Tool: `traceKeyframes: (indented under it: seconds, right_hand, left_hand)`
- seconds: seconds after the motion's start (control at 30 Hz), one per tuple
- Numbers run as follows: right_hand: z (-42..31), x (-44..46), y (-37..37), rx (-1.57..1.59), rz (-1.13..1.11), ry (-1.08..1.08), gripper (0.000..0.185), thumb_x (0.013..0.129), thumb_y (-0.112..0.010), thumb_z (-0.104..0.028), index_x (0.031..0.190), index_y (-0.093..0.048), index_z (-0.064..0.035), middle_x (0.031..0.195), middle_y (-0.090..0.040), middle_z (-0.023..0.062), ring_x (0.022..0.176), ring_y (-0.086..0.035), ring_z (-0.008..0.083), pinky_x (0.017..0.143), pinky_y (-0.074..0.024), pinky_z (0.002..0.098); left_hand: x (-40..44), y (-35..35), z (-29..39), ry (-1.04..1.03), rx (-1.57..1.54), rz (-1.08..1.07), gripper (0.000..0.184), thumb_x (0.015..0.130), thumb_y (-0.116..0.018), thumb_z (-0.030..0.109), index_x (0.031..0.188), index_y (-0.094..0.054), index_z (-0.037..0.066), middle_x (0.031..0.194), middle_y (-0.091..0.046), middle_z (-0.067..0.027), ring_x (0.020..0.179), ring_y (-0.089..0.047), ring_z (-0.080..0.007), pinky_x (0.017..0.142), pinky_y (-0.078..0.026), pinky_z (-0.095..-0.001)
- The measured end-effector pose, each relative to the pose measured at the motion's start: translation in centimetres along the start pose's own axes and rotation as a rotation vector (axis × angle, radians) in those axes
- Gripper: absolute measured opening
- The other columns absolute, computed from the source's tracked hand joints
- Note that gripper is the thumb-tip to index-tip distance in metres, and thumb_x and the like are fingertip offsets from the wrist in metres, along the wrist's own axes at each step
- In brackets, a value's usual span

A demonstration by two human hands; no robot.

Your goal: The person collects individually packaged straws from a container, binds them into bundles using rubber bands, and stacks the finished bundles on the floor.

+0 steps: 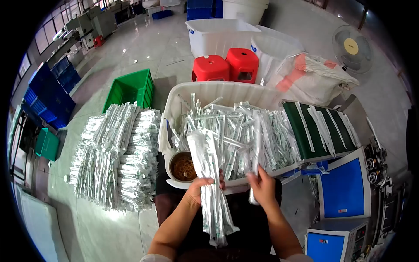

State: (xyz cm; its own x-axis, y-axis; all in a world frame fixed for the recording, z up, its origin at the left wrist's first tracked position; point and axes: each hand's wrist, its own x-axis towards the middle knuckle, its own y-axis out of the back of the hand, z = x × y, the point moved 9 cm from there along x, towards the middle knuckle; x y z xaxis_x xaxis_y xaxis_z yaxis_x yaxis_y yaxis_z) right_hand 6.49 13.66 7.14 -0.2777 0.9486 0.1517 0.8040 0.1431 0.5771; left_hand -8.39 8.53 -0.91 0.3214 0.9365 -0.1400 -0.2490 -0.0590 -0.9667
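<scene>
My left hand [201, 188] is closed round a bundle of long, thin plastic-wrapped packets [211, 205], held upright over my lap. In my right hand [263, 187] is a wrapped packet [256, 150], also upright and apart from the bundle; whether it is one or more, I cannot tell. Both hands are at the near edge of a large white tub [174, 102], where many similar loose packets [235, 124] lie in a jumble. A round metal bowl [171, 174] of thin brown loops, like rubber bands, sits at the tub's near left corner. What the packets contain is unclear.
Stacked packet bundles [104, 161] stand at left, before a green crate [144, 83]. A green conveyor belt [301, 126] carrying packets meets the tub's right end, above blue-panelled machine cabinets [342, 187]. Beyond are red stools [211, 68], white bins [218, 37], a sack [314, 81] and a fan [352, 48].
</scene>
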Motion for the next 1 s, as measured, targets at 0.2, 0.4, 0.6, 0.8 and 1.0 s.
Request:
traceKeyframes:
  seconds: [0.2,0.4,0.6,0.8,1.0]
  right_hand:
    - [-12.1,6.6,-3.2,0.138,-0.257,0.578,0.06,0.073,-0.068,-0.022,0.121,-0.041,0.0002,0.123,-0.044,0.0174,0.115,-0.041,0.0264,0.095,-0.0326,0.0341]
    - [-9.0,2.2,-9.9,0.375,-0.864,0.242,0.027,0.085,-0.046,-0.019,0.093,-0.063,0.0009,0.092,-0.063,0.0129,0.09,-0.058,0.0184,0.079,-0.0438,0.0286]
    - [-8.0,2.5,-14.9,0.124,-1.032,-0.005,0.035,0.087,-0.041,-0.025,0.085,-0.064,0.0015,0.084,-0.063,0.0108,0.082,-0.058,0.0173,0.076,-0.0435,0.0283]
    - [-4.0,6.8,-23.6,0.087,-0.463,0.37,0.026,0.083,-0.048,-0.024,0.089,-0.062,-0.0031,0.086,-0.061,0.0135,0.076,-0.059,0.026,0.07,-0.0457,0.0321]
    - [0.2,6.8,-31.2,-0.654,-0.529,0.459,0.014,0.069,-0.051,-0.012,0.065,-0.062,-0.0056,0.089,-0.056,0.0122,0.085,-0.055,0.0279,0.067,-0.0453,0.0401]
  left_hand:
    - [-2.7,-4.0,-6.6,0.388,0.22,-0.126,0.051,0.057,-0.067,0.012,0.102,-0.049,-0.005,0.087,-0.054,-0.0166,0.08,-0.056,-0.0291,0.079,-0.044,-0.0392]
    - [-4.0,-2.7,-6.1,0.351,-0.047,-0.247,0.076,0.06,-0.074,0.024,0.12,-0.038,-0.004,0.11,-0.05,-0.0212,0.104,-0.05,-0.0327,0.092,-0.038,-0.0427]
    - [-4.8,-1.9,-3.9,0.285,0.158,-0.005,0.062,0.058,-0.073,0.009,0.112,-0.044,-0.002,0.095,-0.057,-0.0161,0.088,-0.058,-0.0284,0.082,-0.045,-0.0382]
    - [-9.1,1.7,3.0,-0.135,0.19,0.153,0.042,0.058,-0.071,0.006,0.094,-0.049,0.001,0.078,-0.055,-0.0093,0.071,-0.056,-0.024,0.066,-0.047,-0.0356]
    - [-12.2,5.2,5.3,-0.282,0.076,0.277,0.048,0.055,-0.073,0.009,0.095,-0.048,0.004,0.07,-0.051,-0.0082,0.065,-0.053,-0.0249,0.064,-0.044,-0.0373]
